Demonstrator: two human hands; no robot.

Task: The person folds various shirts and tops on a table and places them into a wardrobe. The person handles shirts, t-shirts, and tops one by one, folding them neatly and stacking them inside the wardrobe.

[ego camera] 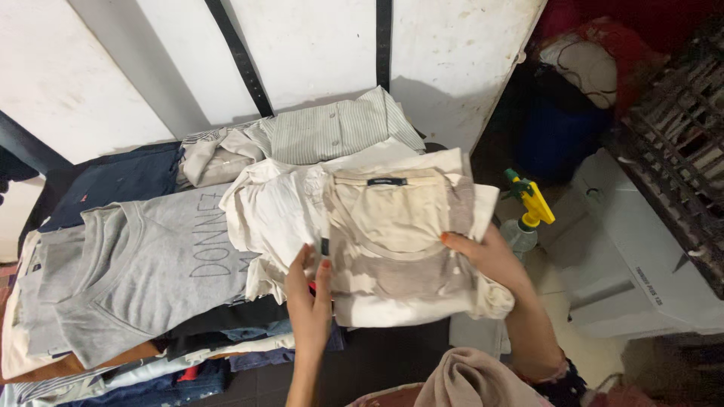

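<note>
A folded cream and beige top (392, 226) lies on a heap of clothes in the middle of the head view. My left hand (311, 295) grips its left edge, thumb on top. My right hand (489, 260) holds its right edge, with the cloth bunched under the fingers. Beneath it sits a crumpled white garment (268, 211).
A grey printed T-shirt (128, 264) lies at the left over a stack of darker clothes. A striped shirt (339, 128) and a navy garment (121, 181) lie behind. A spray bottle with a yellow trigger (528, 211) stands at the right, beside a white box (641, 256). A white wall is behind.
</note>
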